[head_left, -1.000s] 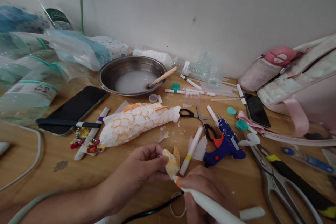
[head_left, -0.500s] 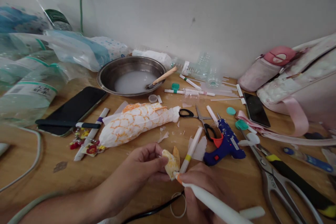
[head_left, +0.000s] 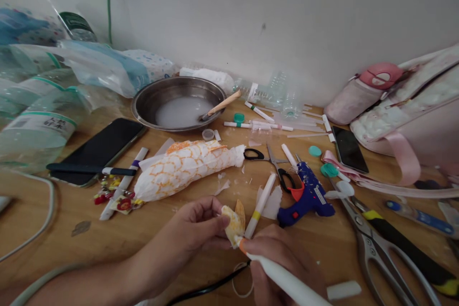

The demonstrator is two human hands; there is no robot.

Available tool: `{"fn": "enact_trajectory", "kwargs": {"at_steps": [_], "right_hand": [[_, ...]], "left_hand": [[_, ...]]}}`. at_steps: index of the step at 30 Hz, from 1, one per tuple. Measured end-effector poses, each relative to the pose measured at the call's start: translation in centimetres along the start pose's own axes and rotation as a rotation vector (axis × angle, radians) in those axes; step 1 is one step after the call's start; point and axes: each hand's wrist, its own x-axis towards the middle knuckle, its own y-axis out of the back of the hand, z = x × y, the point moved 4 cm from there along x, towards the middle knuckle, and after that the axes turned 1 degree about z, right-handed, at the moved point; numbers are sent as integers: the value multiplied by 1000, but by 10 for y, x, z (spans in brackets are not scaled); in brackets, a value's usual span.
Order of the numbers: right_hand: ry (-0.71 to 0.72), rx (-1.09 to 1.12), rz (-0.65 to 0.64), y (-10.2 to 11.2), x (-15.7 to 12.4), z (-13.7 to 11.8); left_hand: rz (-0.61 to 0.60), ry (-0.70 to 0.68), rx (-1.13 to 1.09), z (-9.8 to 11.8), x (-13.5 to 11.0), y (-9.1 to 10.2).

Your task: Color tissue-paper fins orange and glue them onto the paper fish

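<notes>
My left hand (head_left: pixel 199 227) pinches a small yellow-orange paper piece (head_left: pixel 233 222) between thumb and fingers, just above the wooden table (head_left: pixel 107 234). My right hand (head_left: pixel 283 260) grips a white marker (head_left: pixel 283 279) whose orange tip touches the lower edge of that piece. A paper-covered fish body (head_left: pixel 186 167) with orange scale lines lies on the table beyond my hands. A white marker with a yellow band (head_left: pixel 261 205) rests right of the piece.
A metal bowl (head_left: pixel 143 105) of cloudy liquid with a brush stands at the back. Scissors (head_left: pixel 274 165), a blue glue gun (head_left: pixel 308 196), pliers (head_left: pixel 380 248), two phones (head_left: pixel 102 148), pens, bottle caps, plastic bottles (head_left: pixel 39 119) and a pink bag (head_left: pixel 412 119) crowd the table.
The marker tip has shifted slightly along the paper piece's lower edge. Everything else stays put.
</notes>
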Motion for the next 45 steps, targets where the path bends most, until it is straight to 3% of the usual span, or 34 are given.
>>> {"fn": "enact_trajectory", "kwargs": {"at_steps": [10,25,33,42,45], "right_hand": [[4,12,47,3,0,0],[48,-34,-56,4,0,-1],[-25,55,25,4,0,2],[11,54,-72,9,6,1],[-48,66,-86,10,6,3]], "left_hand": [[26,5,-13,2,0,0],[-22,12,-56,-1,0,2],[-25,14,-60,-1,-3,0],[-59,-12,-45,-1,-1,0],[-66,-21,-33,-2,0,1]]}}
